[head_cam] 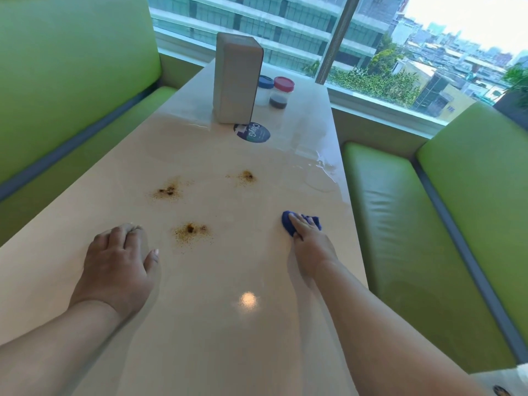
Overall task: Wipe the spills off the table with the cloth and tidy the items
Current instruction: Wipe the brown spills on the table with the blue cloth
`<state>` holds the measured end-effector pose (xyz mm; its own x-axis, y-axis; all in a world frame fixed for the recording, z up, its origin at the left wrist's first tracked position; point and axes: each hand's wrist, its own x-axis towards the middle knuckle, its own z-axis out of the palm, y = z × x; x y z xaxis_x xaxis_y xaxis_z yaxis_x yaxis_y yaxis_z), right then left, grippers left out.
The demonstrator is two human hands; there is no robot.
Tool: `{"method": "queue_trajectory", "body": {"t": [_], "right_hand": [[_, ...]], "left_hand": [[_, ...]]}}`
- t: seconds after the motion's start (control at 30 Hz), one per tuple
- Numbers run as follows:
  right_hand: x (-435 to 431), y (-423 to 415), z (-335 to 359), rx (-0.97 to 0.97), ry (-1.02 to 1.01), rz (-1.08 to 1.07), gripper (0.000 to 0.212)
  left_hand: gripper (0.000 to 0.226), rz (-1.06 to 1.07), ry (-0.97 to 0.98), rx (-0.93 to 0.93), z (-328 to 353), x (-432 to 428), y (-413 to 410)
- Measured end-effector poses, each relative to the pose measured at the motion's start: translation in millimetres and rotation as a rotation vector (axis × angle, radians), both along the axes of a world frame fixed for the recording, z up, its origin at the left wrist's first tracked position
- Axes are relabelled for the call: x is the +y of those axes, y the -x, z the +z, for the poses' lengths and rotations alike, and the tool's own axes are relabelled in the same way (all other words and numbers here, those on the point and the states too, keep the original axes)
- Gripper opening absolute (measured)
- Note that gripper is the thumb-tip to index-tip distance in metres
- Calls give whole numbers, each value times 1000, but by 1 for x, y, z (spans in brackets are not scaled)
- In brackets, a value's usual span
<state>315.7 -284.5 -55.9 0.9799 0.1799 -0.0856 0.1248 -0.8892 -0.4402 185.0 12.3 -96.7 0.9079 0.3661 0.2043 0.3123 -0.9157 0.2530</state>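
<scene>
Blue-lidded jar [264, 91] holds something white, red-lidded jar [280, 92] something dark

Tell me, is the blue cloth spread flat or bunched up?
Bunched: the blue cloth is a crumpled lump under the right hand on the table.

Your right hand [307, 237] pressing a blue cloth [288, 224] on the table [223, 332] at four o'clock, left hand [120, 261] flat at eight, brown spills [190, 229] between, grey box [237, 78] at twelve.
</scene>
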Motion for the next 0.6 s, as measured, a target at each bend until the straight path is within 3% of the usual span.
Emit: {"method": "queue_trajectory", "body": {"t": [0.13, 0.27, 0.37, 0.6], "right_hand": [[-5, 23, -16, -19, -39, 190, 49], [-18, 12, -18, -38, -66, 89, 49], [3, -11, -12, 22, 77, 17, 50], [20, 30, -8, -95, -1, 299, 46]], "left_hand": [[66, 1, 0, 3, 0, -1, 1], [64, 2, 2, 5, 0, -1, 0], [64, 7, 1, 4, 0, 0, 0], [65, 8, 5, 5, 0, -2, 0]]}}
